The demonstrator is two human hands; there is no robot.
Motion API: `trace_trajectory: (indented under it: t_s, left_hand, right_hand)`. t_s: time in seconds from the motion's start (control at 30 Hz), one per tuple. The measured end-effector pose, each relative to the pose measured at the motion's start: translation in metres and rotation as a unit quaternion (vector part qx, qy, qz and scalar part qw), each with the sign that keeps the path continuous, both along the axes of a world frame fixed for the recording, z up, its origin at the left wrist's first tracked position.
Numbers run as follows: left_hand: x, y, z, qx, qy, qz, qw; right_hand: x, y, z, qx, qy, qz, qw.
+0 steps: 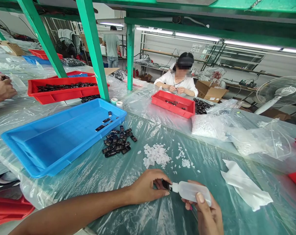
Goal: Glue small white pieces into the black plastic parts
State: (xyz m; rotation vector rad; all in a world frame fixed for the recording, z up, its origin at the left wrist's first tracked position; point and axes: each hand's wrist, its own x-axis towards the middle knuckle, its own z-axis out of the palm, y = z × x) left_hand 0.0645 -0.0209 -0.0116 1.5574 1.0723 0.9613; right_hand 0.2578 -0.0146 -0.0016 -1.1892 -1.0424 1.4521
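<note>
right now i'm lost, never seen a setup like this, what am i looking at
No machine here: one picture, from a camera worn on a person's head, looking forward and down at their bare hands. The left hand holds a black piece; the right hand holds a bottle, its tip at that piece. On the table lie a black pile, white bits, a white sheet and a blue tray with a few similar pieces. Across it, another person is behind a red tray.

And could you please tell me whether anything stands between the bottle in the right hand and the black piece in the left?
Nothing visible does: the bottle in the right hand points its nozzle at the black piece in the left hand; whether they touch is unclear.
</note>
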Motion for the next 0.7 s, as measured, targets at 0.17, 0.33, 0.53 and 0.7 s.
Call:
trace_trajectory:
  t_s: [0.17, 0.33, 0.53, 0.7]
  left_hand:
    - [0.0002, 0.0001, 0.0012, -0.002, 0.024, 0.007, 1.000]
    - [0.0001, -0.0008, 0.0009, 0.021, 0.055, 0.008, 0.998]
    - [-0.0007, -0.0016, 0.0057, 0.032, 0.074, -0.010, 0.997]
    - [-0.0005, -0.0017, 0.0073, 0.031, 0.062, -0.008, 0.998]
  right_hand:
    - [-0.0012, -0.0028, 0.0044, 0.009, -0.038, -0.014, 0.999]
    - [0.0013, -0.0042, 0.0013, 0.073, -0.091, -0.011, 0.993]
    - [0.0018, -0.0062, 0.0006, 0.097, -0.113, -0.037, 0.988]
    - [0.0042, -0.0064, -0.0026, 0.122, -0.135, -0.044, 0.982]
